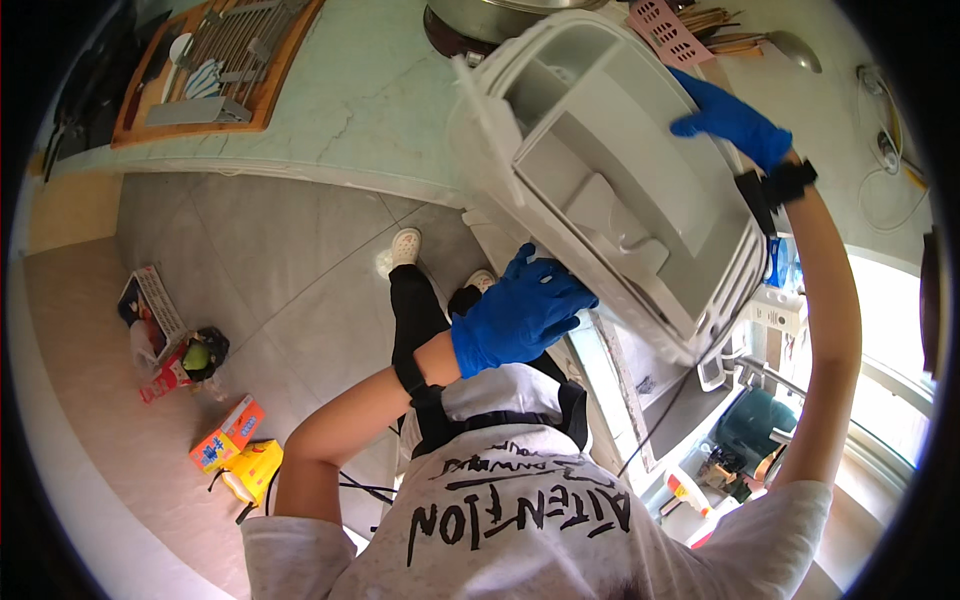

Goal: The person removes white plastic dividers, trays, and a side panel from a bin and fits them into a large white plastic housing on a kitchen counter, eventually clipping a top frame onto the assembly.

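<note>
A large whitish-grey plastic storage box (655,160) is tilted over the counter edge, its open inside facing up. Inside it are a divided compartment and a loose-looking light grey panel (618,225). A clear flap (490,120) sticks out along its left side. My right hand (735,120), in a blue glove, grips the far right rim, thumb on the inner side. My left hand (525,310), also gloved in blue, supports the near left side; its fingertips are partly hidden against the box.
Behind the box stands a metal pot (490,18). A pink perforated basket (668,30) and a ladle (795,50) lie at the far right. A wooden board (275,90) with utensils occupies the left counter. The sink (680,420) is at right; packages (228,435) lie on the floor.
</note>
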Demonstrator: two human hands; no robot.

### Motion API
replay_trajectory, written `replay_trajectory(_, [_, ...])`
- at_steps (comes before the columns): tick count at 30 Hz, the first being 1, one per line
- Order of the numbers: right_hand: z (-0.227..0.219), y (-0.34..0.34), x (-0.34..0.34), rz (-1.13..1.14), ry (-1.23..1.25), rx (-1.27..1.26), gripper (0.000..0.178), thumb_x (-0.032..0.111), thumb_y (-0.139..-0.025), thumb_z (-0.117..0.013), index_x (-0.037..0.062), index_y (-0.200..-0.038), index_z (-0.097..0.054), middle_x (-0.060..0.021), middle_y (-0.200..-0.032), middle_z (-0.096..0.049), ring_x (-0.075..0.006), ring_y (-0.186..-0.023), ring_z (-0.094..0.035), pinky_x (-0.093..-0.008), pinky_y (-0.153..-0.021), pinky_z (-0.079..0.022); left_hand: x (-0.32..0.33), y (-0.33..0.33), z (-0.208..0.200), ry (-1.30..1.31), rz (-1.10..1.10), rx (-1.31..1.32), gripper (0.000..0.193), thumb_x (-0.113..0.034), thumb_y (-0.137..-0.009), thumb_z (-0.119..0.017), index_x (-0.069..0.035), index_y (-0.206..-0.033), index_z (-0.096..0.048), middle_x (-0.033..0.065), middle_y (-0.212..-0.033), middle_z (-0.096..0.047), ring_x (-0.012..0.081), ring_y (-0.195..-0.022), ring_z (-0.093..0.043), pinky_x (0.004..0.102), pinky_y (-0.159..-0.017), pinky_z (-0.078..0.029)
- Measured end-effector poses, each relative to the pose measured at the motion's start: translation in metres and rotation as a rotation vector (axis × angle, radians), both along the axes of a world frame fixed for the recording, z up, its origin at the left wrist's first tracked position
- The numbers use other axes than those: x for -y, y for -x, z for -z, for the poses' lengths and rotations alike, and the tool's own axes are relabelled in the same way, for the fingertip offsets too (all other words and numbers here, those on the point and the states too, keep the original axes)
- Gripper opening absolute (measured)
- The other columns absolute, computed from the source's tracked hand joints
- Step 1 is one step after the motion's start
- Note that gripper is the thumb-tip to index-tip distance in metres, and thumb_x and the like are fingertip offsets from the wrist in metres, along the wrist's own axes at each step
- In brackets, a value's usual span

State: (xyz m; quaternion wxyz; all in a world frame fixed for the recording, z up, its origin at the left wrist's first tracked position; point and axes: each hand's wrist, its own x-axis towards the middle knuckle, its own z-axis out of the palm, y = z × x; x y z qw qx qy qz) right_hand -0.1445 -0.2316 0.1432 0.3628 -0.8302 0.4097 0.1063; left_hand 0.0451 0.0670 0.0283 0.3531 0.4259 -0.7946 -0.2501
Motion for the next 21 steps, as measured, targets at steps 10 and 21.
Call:
replay_trajectory(10, [0.024, -0.038, 0.021, -0.025, 0.219, -0.04, 0.075, 0.013, -0.061, -0.06, 0.0115, -0.131, -0.031, -0.0123, -0.108, -0.051, -0.0219, -0.094, -0.049, -0.031, -0.08, -0.042, 0.004, 0.008, -0.007, 0.06, -0.036, -0.128, 0.034, -0.018, -0.077, -0.057, -0.013, -0.11, -0.052, 0.0075, -0.103, -0.055, 0.0261, -0.095, -0.05, 0.0419, -0.087, -0.033])
replay_trajectory(21, [0.006, -0.024, -0.001, 0.143, 0.061, 0.052, 0.067, 0.025, -0.071, -0.066, 0.0035, -0.127, -0.037, -0.0107, -0.114, -0.052, -0.0193, -0.103, -0.048, -0.0273, -0.089, -0.036, 0.056, -0.094, -0.041, 0.208, -0.405, -0.236, 0.103, -0.029, -0.05, -0.082, -0.004, -0.131, -0.023, 0.0159, -0.132, -0.031, 0.0336, -0.12, -0.031, 0.0383, -0.097, -0.032])
